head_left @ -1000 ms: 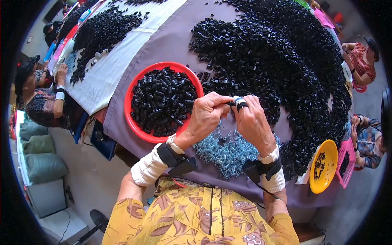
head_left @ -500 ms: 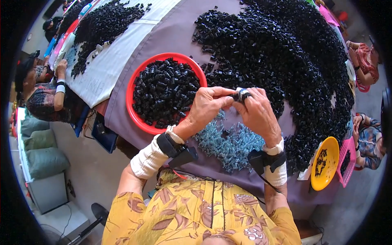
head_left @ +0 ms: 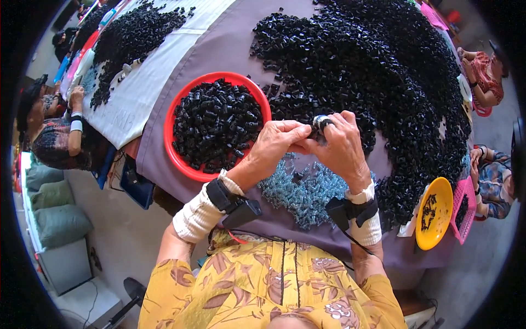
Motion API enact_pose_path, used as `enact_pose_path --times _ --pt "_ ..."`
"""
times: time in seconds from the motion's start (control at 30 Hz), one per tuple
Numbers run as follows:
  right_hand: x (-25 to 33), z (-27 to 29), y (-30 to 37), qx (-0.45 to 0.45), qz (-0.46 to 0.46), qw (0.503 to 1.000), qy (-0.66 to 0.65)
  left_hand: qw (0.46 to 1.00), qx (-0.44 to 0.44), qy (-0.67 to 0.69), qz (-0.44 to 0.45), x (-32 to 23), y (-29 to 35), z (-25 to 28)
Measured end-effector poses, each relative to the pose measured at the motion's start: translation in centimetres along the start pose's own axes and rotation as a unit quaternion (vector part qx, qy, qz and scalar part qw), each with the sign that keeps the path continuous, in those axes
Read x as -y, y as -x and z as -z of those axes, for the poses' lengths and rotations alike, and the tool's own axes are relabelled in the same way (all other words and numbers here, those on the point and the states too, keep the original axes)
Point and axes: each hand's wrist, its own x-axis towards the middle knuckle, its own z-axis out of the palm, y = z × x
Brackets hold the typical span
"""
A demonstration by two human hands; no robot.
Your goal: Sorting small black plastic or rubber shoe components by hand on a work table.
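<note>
We see both hands meeting above the bench (head_left: pixel 230 49), which is draped in a purple cloth. The left hand (head_left: pixel 276 145) and the right hand (head_left: pixel 342 148) press together on one small black part with a pale ring (head_left: pixel 320 122), each grip closed around it with fingertips pinched, so the part sits between the two hands, raised just over the near side of the big heap of black parts (head_left: pixel 378 71). Directly below the hands lies a patch of small blue-grey pieces (head_left: pixel 304 189), close to the near edge of the bench, where the cloth folds down toward the person's yellow patterned shirt. To the left, a round red bowl (head_left: pixel 174 159) full of black parts sits near the bench's left edge, just beside the left wrist. The open cloth between bowl, heap and blue-grey patch is narrow; wider bare cloth lies beyond the bowl. At the right edge a yellow dish (head_left: pixel 433 216) and a pink basket (head_left: pixel 464 211) stand side by side. Other people sit at the left and right sides, well apart from these hands.
</note>
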Motion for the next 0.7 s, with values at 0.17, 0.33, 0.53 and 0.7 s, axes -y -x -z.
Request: enact_pose_path --times 0.17,0.33,0.53,0.7 --pt "0.2 -0.2 0.0 -0.009 -0.005 1.000 -0.002 1.000 0.010 -0.018 -0.011 0.4 0.1 0.1" --pt "-0.2 -0.7 0.3 0.003 0.018 0.999 -0.026 1.000 0.000 -0.016 0.016 0.9 0.5 0.1" --pt "0.1 -1.0 0.9 0.050 0.046 0.996 -0.061 0.998 0.037 -0.054 0.020 1.0 1.6 0.0" --pt "0.9 -1.1 0.6 0.064 0.057 0.994 -0.073 0.998 0.034 -0.043 0.031 1.2 2.5 0.5"
